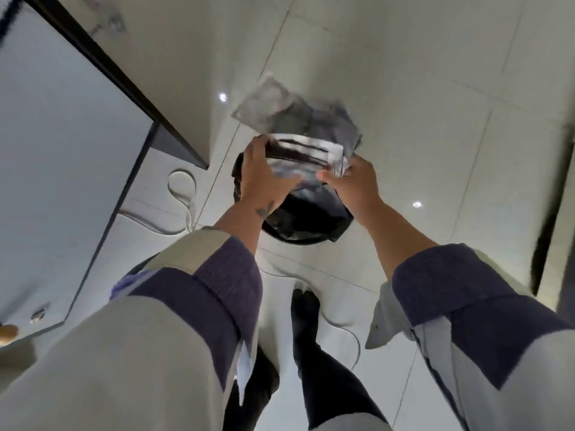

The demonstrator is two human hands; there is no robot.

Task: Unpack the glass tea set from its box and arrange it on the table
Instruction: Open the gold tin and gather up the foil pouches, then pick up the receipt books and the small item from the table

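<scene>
So what I've got in view is a bundle of clear plastic packaging (298, 132), crumpled and see-through, looks like a few bags or wrappers bunched together. It's pretty blurry so I can't tell how many pieces. The near edge shows 2 dark stripes across a whitish strip. One flat sheet sticks out up and to the left, tilted. The whole bundle is held up in the air right above a round bin with a black liner (306, 220), which sits on the tiled floor.
</scene>
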